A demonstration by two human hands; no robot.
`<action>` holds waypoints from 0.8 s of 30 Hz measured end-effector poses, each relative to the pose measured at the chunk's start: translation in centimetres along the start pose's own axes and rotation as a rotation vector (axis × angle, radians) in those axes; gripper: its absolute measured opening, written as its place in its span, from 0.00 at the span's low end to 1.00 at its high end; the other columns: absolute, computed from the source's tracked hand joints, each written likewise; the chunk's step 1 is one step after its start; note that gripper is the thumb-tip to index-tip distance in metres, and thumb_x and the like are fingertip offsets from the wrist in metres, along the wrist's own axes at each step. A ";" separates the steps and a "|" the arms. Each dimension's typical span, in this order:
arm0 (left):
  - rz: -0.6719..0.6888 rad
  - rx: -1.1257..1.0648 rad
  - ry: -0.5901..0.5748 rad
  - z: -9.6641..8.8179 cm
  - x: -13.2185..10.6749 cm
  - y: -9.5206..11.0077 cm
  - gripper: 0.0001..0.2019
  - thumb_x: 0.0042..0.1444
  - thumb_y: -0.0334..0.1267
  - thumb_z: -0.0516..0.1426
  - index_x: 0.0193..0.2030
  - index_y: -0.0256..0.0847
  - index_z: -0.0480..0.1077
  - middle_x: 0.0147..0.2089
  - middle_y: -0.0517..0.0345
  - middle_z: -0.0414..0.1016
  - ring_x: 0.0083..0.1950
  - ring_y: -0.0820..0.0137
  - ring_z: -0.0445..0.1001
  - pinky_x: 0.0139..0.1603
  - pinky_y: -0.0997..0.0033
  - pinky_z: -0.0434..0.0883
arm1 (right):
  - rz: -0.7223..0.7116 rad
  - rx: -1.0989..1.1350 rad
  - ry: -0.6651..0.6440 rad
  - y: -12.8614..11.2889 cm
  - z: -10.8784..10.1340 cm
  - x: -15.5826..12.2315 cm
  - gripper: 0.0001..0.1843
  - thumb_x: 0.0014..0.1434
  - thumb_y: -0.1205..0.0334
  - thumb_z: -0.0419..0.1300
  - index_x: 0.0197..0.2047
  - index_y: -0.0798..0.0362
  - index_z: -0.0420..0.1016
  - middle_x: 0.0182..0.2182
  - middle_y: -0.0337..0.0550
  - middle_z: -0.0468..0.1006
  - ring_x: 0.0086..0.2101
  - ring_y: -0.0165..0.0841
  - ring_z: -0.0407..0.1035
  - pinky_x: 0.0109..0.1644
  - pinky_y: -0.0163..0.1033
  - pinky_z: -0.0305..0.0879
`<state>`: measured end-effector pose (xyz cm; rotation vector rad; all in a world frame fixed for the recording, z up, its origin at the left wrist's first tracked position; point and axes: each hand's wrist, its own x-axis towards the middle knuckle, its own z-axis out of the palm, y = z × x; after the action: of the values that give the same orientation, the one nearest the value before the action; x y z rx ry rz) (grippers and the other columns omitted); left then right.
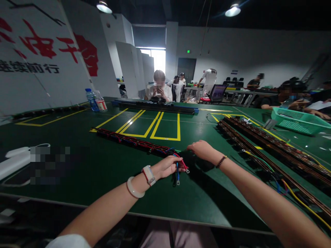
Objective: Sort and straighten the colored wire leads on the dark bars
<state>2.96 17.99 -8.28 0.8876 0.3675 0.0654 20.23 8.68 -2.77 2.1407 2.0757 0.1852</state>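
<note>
A long wiring harness [134, 140] of red, blue and dark wires lies slantwise across the green table. My left hand [168, 166] is closed around its near end. From those fingers stick out a red wire [184, 164] and a blue wire [178, 175], both tipped with metal ring lugs. Just to the right, my right hand [203, 151] has its fingers pinched together at a short green wire [180, 151] that leaves the same bundle. The exact grip of its fingertips is small and partly hidden.
Long dark assemblies with copper-coloured bars [261, 156] and loose wires fill the right side. A green basket [300, 120] stands behind them. Bottles [91, 100] are at the back left, a white device [18, 160] at the left. Another person [159, 88] sits across the table [108, 193].
</note>
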 end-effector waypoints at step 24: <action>-0.032 0.052 -0.129 -1.7 0.5 -0.2 0.04 0.62 0.30 0.49 0.35 0.33 0.60 0.30 0.51 0.72 0.31 0.70 0.76 0.40 0.66 0.71 | -0.182 0.032 0.444 1.0 4.7 -0.7 0.22 0.63 0.70 0.47 0.59 0.52 0.65 0.48 0.49 0.72 0.49 0.35 0.64 0.63 0.48 0.52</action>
<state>2.84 19.28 -9.54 0.9320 0.2638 -0.0314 22.14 7.86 -7.18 2.0546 2.5070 0.6612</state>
